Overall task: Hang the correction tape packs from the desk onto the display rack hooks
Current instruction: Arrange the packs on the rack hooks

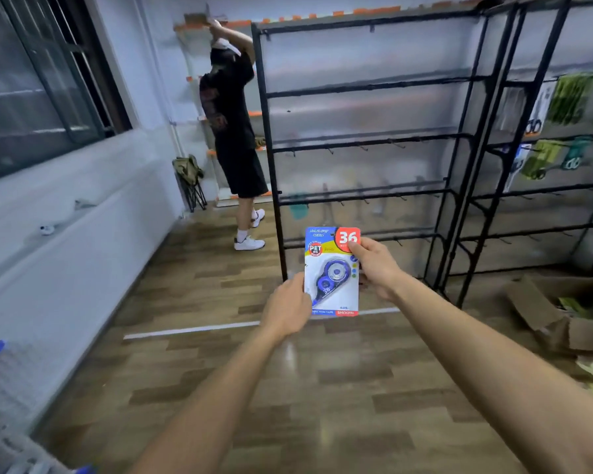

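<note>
Indoor light, moderately bright, cool and even; source out of frame. Window [38, 80] dark, with faint reflected streaks. Small glare patch on wood floor [290, 354]. Shadows soft, weak. Wide-angle bowing of rack uprights [466, 159] toward edges. Hanging goods [569, 100] at right smeared; correction tape pack [332, 271] sharp, print readable.

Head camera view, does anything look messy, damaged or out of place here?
The cardboard box on the floor at right lies open with flaps splayed, packets spilling beside it. The correction tape pack looks intact, upright between the left hand and right hand. The black display rack ahead stands straight, hooks bare.
</note>
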The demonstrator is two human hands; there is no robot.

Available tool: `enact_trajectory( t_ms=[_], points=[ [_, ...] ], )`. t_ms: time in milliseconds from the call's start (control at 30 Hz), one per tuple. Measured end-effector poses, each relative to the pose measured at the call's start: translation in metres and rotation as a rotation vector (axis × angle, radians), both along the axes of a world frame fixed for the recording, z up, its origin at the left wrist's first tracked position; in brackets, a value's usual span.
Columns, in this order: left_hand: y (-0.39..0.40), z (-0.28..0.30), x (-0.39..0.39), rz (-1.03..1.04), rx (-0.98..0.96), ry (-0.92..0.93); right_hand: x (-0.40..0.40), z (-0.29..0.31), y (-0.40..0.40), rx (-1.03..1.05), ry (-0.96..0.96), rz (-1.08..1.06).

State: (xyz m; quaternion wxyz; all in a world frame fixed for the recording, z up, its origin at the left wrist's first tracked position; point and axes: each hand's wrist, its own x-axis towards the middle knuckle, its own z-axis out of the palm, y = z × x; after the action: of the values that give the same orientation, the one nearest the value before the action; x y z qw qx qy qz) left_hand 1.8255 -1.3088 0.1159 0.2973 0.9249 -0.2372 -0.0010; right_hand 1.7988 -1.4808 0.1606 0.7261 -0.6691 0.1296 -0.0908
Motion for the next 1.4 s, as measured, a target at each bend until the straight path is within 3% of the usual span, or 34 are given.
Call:
enact_trajectory(
  t_ms=[367, 733, 967, 1133, 1400],
  points=[
    [-0.108, 0.027, 0.245, 0.115, -0.364, 0.18, 0.262, 0.03, -0.105, -0.059, -0.061, 0.066],
    [-0.174, 0.062, 0.508, 0.122, -0.631, 0.006, 0.52, 0.075, -0.155, -0.082, -0.239, -0.05],
    [-0.206, 0.081, 0.625, 0.11, -0.769, -0.026, 0.648, 0.102, -0.187, -0.1, -0.315, -0.076],
    [-0.238, 0.104, 0.691, 0.168, -0.859, -0.188, 0.727, 0.126, -0.211, -0.079, -0.396, -0.033],
    [-0.261, 0.122, 0.755, 0.192, -0.919, -0.261, 0.803, 0.151, -0.225, -0.166, -0.489, -0.015]
  ],
)
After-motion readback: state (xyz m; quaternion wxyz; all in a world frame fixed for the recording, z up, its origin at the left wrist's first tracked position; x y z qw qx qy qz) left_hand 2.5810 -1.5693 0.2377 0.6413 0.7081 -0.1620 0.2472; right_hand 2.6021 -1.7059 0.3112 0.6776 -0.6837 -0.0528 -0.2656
